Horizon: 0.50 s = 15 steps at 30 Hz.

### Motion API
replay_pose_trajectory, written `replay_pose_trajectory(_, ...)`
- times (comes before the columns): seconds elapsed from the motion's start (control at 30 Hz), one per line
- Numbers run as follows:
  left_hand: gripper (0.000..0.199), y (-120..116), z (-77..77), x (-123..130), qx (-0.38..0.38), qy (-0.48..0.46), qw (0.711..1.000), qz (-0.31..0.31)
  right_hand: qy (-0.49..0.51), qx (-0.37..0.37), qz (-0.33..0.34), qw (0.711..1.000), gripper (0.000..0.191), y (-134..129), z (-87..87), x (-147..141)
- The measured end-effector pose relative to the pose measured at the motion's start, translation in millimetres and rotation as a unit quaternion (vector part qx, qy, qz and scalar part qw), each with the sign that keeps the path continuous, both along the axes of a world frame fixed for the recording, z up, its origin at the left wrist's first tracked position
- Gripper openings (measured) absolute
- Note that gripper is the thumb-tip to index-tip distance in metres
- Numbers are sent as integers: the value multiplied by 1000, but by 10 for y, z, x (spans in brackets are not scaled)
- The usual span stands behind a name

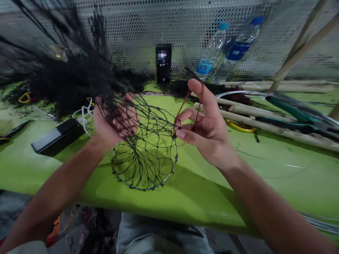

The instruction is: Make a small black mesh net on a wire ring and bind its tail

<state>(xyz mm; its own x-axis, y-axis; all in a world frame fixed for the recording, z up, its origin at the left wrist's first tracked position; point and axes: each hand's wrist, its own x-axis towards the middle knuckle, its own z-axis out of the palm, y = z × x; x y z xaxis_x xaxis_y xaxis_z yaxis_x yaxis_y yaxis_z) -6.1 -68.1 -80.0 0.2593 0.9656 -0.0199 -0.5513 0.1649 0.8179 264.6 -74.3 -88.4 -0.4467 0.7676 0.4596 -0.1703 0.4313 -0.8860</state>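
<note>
A knotted black net (144, 106) is tied around a thin metal ring (162, 184) that rests on the green tabletop. My left hand (116, 121) is turned palm up with its fingers curled about the gathered net, and a thick, blurred bunch of loose black strands (69, 77) spreads from there to the upper left. With thumb and fingers, my right hand (209, 127) pinches a reddish-brown cord (185, 100) at the net's right side. The cord is looped over the raised index finger. Strands partly cover the left fingers.
A phone (163, 67) leans on the perforated metal panel (127, 31), with two water bottles (205, 63) to its right. Wooden sticks (265, 123) and green-handled pliers (288, 109) lie at right. A power bank (58, 135) with a white cable and scissors (16, 130) are at left.
</note>
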Motion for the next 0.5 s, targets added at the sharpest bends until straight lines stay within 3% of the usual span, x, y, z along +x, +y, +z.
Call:
replay_pose_trajectory(0.1,49,160,83,-52,-22,84,979,-185,-14,7,27,1000,86,20,-27,-33)
replay_pose_trajectory(0.17,61,293,138,-37,14,157,956,-248,-19,2,40,999,85,32,-43,-53)
replay_pose_trajectory(0.27,70,462,143,29,103,247,927,-263,-11,-19,46,999,84,40,-60,-72)
replay_pose_trajectory(0.33,61,517,105,74,134,285,909,-272,-2,-44,37,998,82,32,-68,-83)
replay_pose_trajectory(0.4,48,507,70,99,163,314,895,-272,4,-70,17,997,78,15,-73,-98)
replay_pose_trajectory(0.5,62,380,66,82,220,358,879,-225,10,-81,-30,996,75,-6,-72,-120)
